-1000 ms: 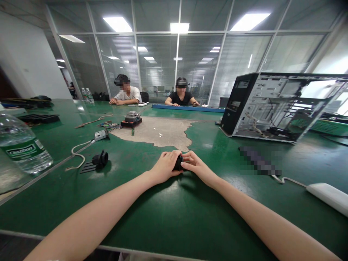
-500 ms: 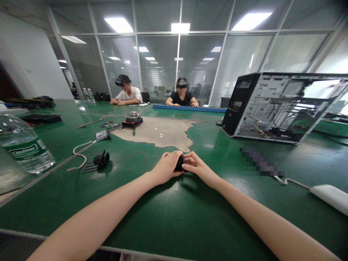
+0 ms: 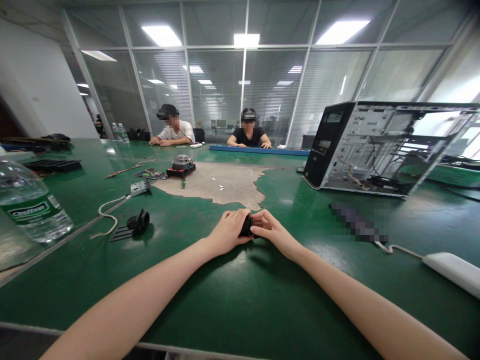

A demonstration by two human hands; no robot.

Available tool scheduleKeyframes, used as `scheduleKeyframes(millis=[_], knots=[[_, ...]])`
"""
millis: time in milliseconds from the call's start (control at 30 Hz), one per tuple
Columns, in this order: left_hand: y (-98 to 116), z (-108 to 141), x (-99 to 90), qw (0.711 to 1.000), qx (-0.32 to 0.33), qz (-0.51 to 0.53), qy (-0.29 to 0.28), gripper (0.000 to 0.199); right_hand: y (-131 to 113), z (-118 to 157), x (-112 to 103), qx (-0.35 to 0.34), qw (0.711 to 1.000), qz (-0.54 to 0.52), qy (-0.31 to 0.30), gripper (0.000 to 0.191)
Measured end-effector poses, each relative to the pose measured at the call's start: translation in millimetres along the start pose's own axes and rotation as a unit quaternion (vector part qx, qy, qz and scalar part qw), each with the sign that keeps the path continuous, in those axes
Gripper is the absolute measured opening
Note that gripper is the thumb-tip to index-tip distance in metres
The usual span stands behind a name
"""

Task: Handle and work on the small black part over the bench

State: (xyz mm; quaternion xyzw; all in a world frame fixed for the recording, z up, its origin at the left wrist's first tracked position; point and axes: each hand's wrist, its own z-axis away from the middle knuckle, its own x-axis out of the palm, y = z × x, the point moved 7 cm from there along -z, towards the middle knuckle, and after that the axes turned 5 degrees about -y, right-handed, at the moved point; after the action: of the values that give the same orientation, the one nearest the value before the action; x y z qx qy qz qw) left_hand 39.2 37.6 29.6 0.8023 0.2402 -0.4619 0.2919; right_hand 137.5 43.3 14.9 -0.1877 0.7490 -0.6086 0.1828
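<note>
A small black object [image 3: 246,226] is held between my two hands above the green table [image 3: 225,310], partly hidden by the fingers. My left hand [image 3: 229,231] wraps round its left side and top. From the right, the thumb and fingers of my right hand [image 3: 268,226] grip the same object. Left of my hands, a black round part with slats [image 3: 138,223] lies on the table. Beyond them, a bare beige patch [image 3: 225,180] shows in the green surface, with a black and red device [image 3: 181,167] at its left edge.
An open computer case [image 3: 375,150] stands at the right, near a blurred-out dark item [image 3: 356,221] and a white power strip [image 3: 453,270]. A water bottle [image 3: 35,205] and a metal part with a cable [image 3: 140,188] are left. Two people [image 3: 176,131] sit across the table.
The view has shifted slightly, so the surroundings appear a little further left. Both hands keep their hold on the black object with no clear movement.
</note>
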Motion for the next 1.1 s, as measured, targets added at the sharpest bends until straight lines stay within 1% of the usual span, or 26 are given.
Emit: scheduleKeyframes(millis=[100,267,367,433,533,600,667,767,833,900,967,1033,1100], knots=[[0.3,0.0,-0.2,1.0,-0.001,0.004,0.002,0.052,4.1,-0.8,-4.3,0.004,1.0,0.014,0.028,0.023],[0.5,-0.6,-0.2,1.0,0.002,0.004,0.0,0.053,14.7,-3.0,-7.8,0.011,0.998,0.058,0.038,0.031],[0.1,-1.1,0.6,1.0,0.002,-0.002,-0.005,0.055,13.9,-3.1,-10.3,0.007,0.996,0.078,0.05,0.03],[-0.1,-1.4,0.6,1.0,-0.001,-0.004,-0.006,0.056,11.5,-1.8,-18.3,0.011,0.992,0.084,0.09,0.029],[-0.9,-1.5,0.4,1.0,-0.006,-0.002,-0.005,0.057,12.1,3.4,-37.0,0.046,0.982,0.071,0.17,0.025],[-1.3,-1.3,0.3,1.0,-0.009,-0.001,-0.005,0.057,15.0,6.1,-44.5,0.073,0.978,0.054,0.189,0.025],[-1.5,-1.2,0.4,1.0,-0.008,0.0,-0.005,0.057,17.4,5.6,-42.5,0.083,0.982,0.033,0.167,0.025],[-1.1,-0.7,0.6,1.0,-0.005,0.0,-0.001,0.057,17.8,0.0,-26.4,0.071,0.992,0.018,0.102,0.028],[-0.1,-0.3,0.4,1.0,-0.002,-0.002,0.004,0.057,17.8,-4.2,-17.6,0.067,0.994,0.037,0.083,0.029],[1.1,0.1,0.0,1.0,0.003,-0.007,0.007,0.056,22.9,-7.8,-11.4,0.096,0.993,0.029,0.063,0.028],[2.1,0.4,0.2,1.0,0.008,-0.014,0.004,0.055,25.4,-9.9,-9.3,0.106,0.993,0.023,0.05,0.027],[2.4,0.4,0.5,1.0,0.011,-0.017,0.001,0.054,23.3,-10.2,-9.6,0.083,0.995,0.042,0.044,0.027],[1.8,0.3,0.5,1.0,0.01,-0.016,0.002,0.053,17.7,-8.0,-9.3,0.041,0.994,0.088,0.047,0.026]])
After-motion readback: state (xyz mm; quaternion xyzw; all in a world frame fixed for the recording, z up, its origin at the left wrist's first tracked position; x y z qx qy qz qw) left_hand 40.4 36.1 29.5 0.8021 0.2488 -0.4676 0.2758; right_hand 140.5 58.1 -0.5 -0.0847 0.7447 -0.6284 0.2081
